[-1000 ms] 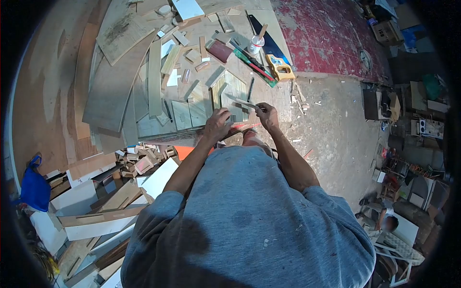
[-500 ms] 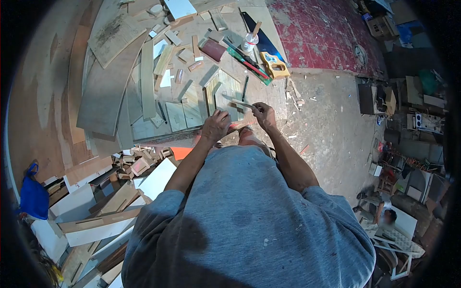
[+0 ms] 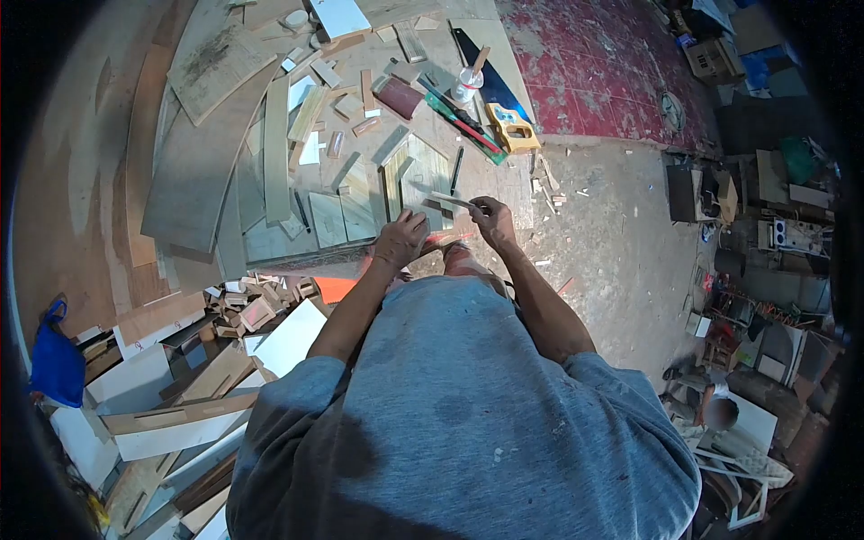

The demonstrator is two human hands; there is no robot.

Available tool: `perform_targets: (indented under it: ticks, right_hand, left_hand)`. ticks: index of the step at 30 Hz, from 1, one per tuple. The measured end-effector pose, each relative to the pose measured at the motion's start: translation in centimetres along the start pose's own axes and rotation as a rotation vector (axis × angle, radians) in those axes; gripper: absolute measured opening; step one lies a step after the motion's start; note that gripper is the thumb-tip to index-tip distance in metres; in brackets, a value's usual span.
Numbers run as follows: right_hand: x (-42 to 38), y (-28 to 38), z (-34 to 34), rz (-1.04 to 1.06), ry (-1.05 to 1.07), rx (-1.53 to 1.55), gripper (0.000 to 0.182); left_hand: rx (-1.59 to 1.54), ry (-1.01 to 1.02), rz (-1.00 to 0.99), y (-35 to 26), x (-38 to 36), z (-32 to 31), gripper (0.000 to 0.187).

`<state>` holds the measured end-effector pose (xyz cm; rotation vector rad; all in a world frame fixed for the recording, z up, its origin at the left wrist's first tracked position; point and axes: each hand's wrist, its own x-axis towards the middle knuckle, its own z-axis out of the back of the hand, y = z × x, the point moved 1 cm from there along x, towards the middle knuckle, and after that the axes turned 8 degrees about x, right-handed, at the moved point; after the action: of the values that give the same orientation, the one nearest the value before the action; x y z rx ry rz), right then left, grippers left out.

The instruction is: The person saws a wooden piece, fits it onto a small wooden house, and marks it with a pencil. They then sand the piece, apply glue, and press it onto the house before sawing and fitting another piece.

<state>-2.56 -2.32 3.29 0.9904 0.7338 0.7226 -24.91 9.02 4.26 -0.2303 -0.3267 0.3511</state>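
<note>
My right hand [image 3: 494, 225] is closed on one end of a thin, flat wooden stick [image 3: 452, 200], whose other end points left over a house-shaped wooden piece [image 3: 419, 171]. At the near edge of that piece, my left hand [image 3: 402, 239] has its fingers curled against the wood. The fingertips are partly hidden. A second pale wooden piece with a slanted top [image 3: 359, 196] lies to the left, beside a plain light board [image 3: 328, 219]. Just right of the house-shaped piece lies a dark, pen-like stick [image 3: 457, 166].
Farther back are a yellow-handled saw [image 3: 514, 128], a white cup with a stick in it [image 3: 467, 83], a dark red block [image 3: 399, 97] and a green strip [image 3: 490, 151]. Large boards [image 3: 193, 180] lie left. Offcuts [image 3: 256, 306] are heaped below. A person [image 3: 711, 405] is at far right.
The stick in my right hand has dropped slightly toward me and lies at a slightly different angle. My left hand stays at the near edge of the wooden piece. The view has shifted slightly.
</note>
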Motion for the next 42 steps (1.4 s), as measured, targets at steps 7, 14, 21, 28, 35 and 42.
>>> perform_targets:
  ticks: [7, 14, 21, 28, 35, 42]
  right_hand:
    - [-0.4, 0.3, -0.1, -0.005, 0.017, -0.016, 0.024]
    - [-0.3, 0.8, -0.6, -0.052, 0.033, 0.029, 0.023]
    - [0.5, 1.1, -1.3, 0.005, 0.076, 0.066, 0.025]
    - [0.9, 2.6, -1.8, 0.125, 0.117, 0.099, 0.024]
    - [1.5, 2.9, -1.3, 0.160, 0.082, 0.084, 0.022]
    - [1.5, 3.2, -1.2, 0.095, 0.105, 0.025, 0.023]
  left_hand:
    - [-0.052, -0.026, 0.042, -0.6, 0.1, 2.2, 0.021]
    - [-0.214, -0.132, 0.437, 0.5, -1.5, 2.8, 0.012]
    - [-0.359, -0.117, 0.652, 1.4, -1.0, 3.2, 0.016]
    - [-0.514, -0.167, 0.654, 1.1, 1.1, 2.1, 0.025]
    - [-0.591, -0.145, 0.684, 1.3, 2.2, 2.0, 0.018]
    - [-0.611, -0.159, 0.659, 2.1, 2.0, 0.8, 0.017]
